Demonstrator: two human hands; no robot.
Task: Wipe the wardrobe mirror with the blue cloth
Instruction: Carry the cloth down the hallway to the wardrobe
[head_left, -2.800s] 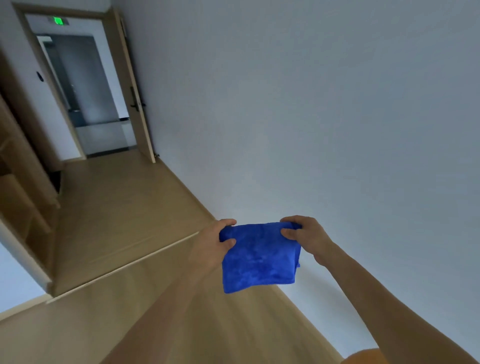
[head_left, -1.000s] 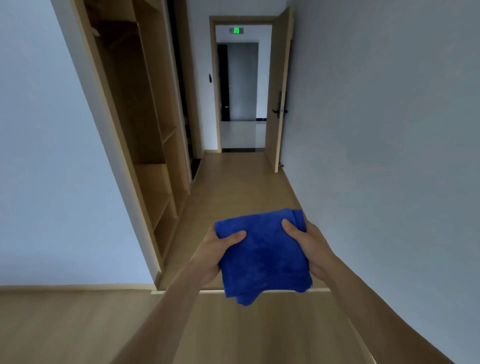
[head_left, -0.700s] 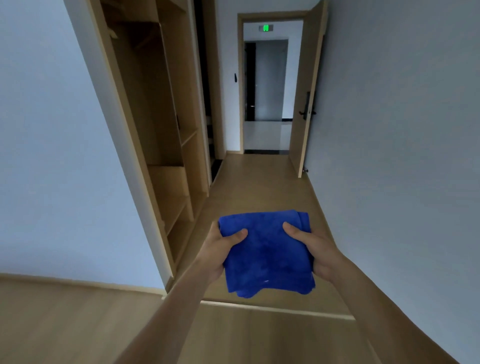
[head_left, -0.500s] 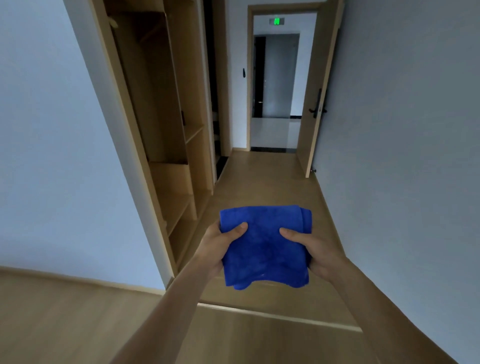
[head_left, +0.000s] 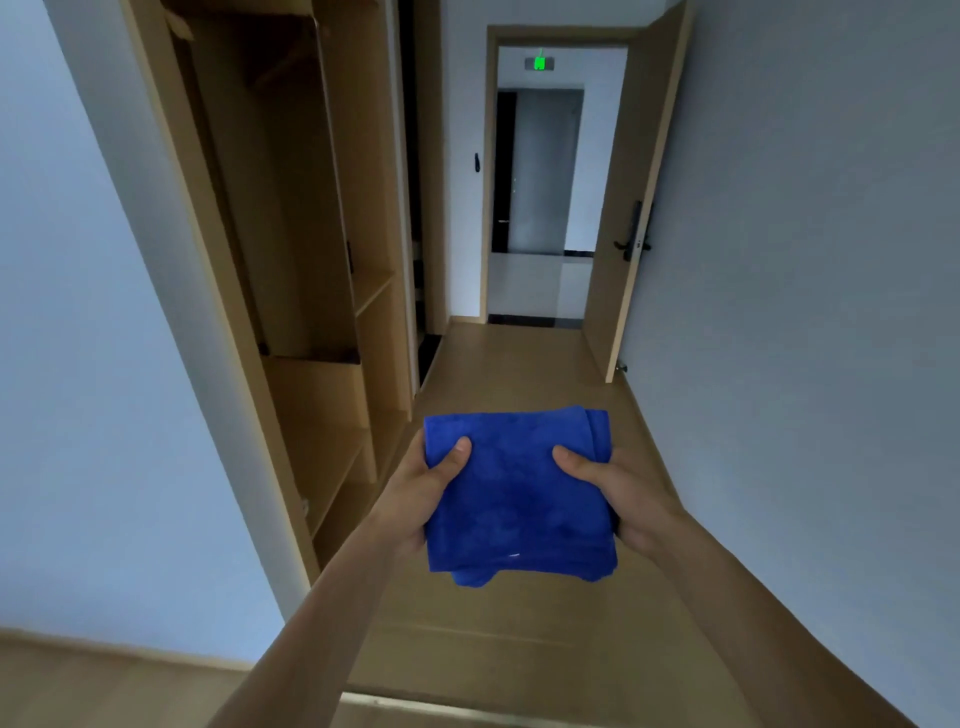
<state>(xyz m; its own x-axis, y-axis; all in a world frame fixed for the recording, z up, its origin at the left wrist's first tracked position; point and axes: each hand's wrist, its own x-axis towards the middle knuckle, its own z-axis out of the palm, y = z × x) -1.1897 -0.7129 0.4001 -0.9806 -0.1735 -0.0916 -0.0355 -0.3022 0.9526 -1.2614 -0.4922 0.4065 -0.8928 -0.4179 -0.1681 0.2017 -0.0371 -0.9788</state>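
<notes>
Folded blue cloth (head_left: 519, 493) held out front above the wooden floor (head_left: 519, 374), left hand (head_left: 415, 499) and right hand (head_left: 628, 493) gripping opposite edges, thumbs on top; open wardrobe (head_left: 311, 260) at left.

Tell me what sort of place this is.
Probably the entry passage of an unfurnished flat or dormitory room: an open wooden wardrobe with bare shelves, and an open door leading out toward a green exit sign.

The hands are bare, left hand (head_left: 415, 501) and right hand (head_left: 628, 499), as are both forearms (head_left: 322, 623).
</notes>
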